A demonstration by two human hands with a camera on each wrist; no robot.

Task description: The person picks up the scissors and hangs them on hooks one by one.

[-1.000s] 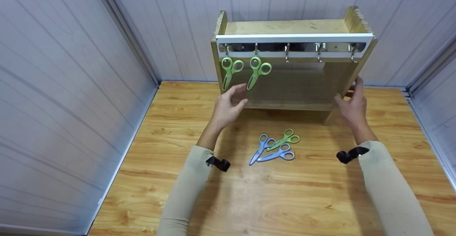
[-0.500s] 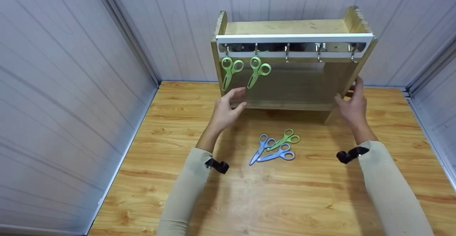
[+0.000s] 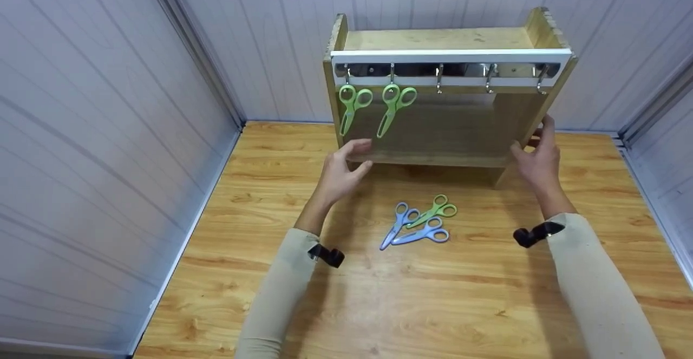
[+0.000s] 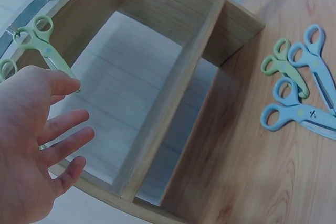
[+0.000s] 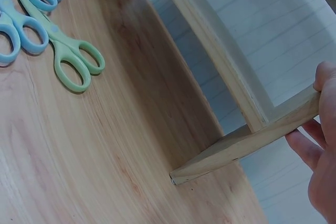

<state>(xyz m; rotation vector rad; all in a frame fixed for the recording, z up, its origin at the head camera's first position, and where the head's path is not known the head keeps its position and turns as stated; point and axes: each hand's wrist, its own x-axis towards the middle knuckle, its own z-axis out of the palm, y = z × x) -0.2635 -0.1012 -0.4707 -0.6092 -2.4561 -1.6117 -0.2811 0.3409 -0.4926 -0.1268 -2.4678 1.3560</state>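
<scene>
Two green scissors hang by their finger loops from the two leftmost hooks: the left pair (image 3: 350,109) and the second pair (image 3: 392,110). My left hand (image 3: 339,174) is just below them, fingers loosely bent and apart, holding nothing. The right side panel of a wooden shelf (image 3: 433,160) is held by my right hand (image 3: 538,160), thumb in front and fingers behind. On the floor in front lie a green pair of scissors (image 3: 436,209) and two blue ones, one upright-lying pair (image 3: 399,226) and one sideways pair (image 3: 425,233), overlapping.
Across the shelf's top front runs a white strip (image 3: 449,53) with a metal hook rail (image 3: 464,70); its three right hooks carry nothing. Panelled walls (image 3: 124,110) close in the wood-look floor (image 3: 422,305) at the left, back and right.
My left hand has drawn slightly down and left, away from the hanging scissors. The second hanging pair has swung a little. My right hand keeps its place on the shelf.
</scene>
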